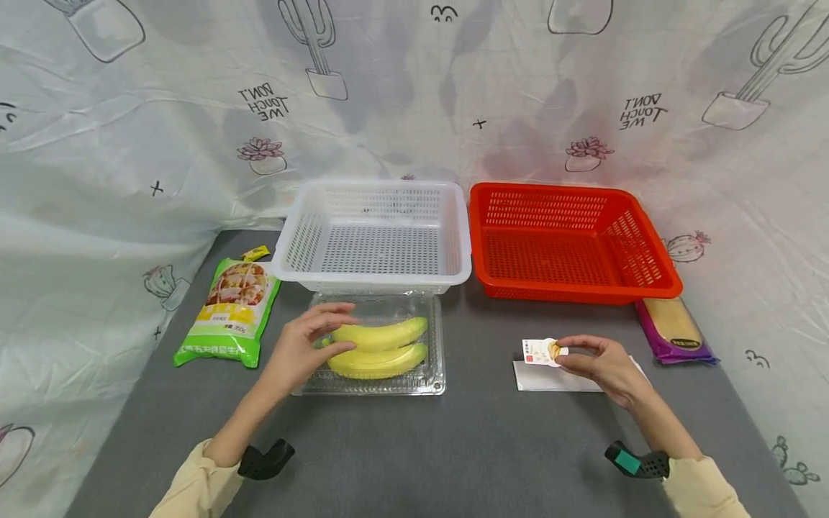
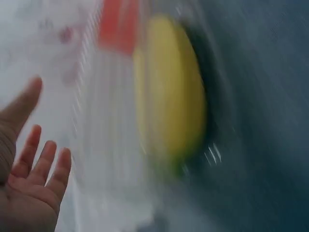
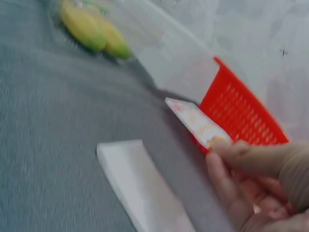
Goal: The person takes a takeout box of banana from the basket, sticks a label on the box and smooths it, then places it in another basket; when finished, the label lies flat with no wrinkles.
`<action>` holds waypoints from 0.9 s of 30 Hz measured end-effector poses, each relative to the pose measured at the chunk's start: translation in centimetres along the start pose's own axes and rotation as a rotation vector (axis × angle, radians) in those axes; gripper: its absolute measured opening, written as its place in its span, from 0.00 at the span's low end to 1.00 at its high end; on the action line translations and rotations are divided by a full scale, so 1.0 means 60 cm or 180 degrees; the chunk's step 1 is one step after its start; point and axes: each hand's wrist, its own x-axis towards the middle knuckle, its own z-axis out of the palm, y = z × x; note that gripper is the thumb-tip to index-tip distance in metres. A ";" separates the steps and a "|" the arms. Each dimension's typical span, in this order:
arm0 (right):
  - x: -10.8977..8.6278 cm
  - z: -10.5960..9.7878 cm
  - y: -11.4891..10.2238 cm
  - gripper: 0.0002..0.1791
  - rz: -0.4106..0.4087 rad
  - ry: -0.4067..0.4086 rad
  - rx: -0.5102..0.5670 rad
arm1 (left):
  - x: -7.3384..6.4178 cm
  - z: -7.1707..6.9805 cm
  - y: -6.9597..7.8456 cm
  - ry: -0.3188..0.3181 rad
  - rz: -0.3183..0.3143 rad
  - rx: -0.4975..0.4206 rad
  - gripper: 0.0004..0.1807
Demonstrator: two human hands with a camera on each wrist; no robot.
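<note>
My right hand (image 1: 602,365) pinches a small white printed card (image 1: 542,352) with a red mark and a yellow picture. In the right wrist view the thumb and a fingertip grip one end of the card (image 3: 195,123). Under that hand lies a flat white paper-like piece (image 1: 550,378). My left hand (image 1: 301,345) hovers by the left end of two yellow bananas (image 1: 382,360), which lie in a clear plastic container (image 1: 432,374). In the left wrist view its fingers (image 2: 58,176) are spread and hold nothing; the bananas (image 2: 176,92) are blurred there.
A white basket (image 1: 372,277) and a red basket (image 1: 557,290) stand side by side at the back. At left lie a green food bag (image 1: 229,309) and a small yellow packet (image 1: 255,253). A purple-edged packet (image 1: 676,331) lies at right, partly behind the red basket.
</note>
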 end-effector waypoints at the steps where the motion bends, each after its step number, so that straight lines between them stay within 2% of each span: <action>1: -0.001 0.002 -0.004 0.13 0.0037 -0.0001 0.0034 | -0.007 -0.012 -0.011 0.0030 -0.0015 0.0127 0.20; 4: -0.002 0.008 -0.016 0.12 0.0141 -0.0053 0.0159 | -0.028 -0.039 -0.040 -0.0007 -0.0006 0.0374 0.24; 6: -0.002 0.012 -0.024 0.13 0.0178 -0.0113 0.0283 | -0.040 -0.049 -0.056 -0.0108 -0.0003 0.0424 0.26; 10: 0.002 0.024 -0.036 0.13 0.0189 -0.0224 0.0497 | -0.060 -0.058 -0.081 -0.0337 -0.0039 0.0226 0.28; 13: 0.008 0.038 -0.042 0.13 0.0173 -0.0234 0.0583 | -0.073 -0.061 -0.090 -0.0420 -0.0134 0.0097 0.27; 16: 0.016 0.053 -0.049 0.14 0.0112 -0.0269 0.0588 | -0.082 -0.063 -0.094 -0.0407 -0.0218 0.0088 0.26; 22: 0.038 0.082 -0.065 0.13 -0.0037 -0.0377 0.0419 | -0.090 -0.060 -0.096 -0.0220 -0.0319 0.0193 0.28; 27: 0.057 0.103 -0.078 0.12 -0.0055 -0.0538 0.0400 | -0.084 -0.051 -0.103 -0.0216 -0.0200 -0.0046 0.27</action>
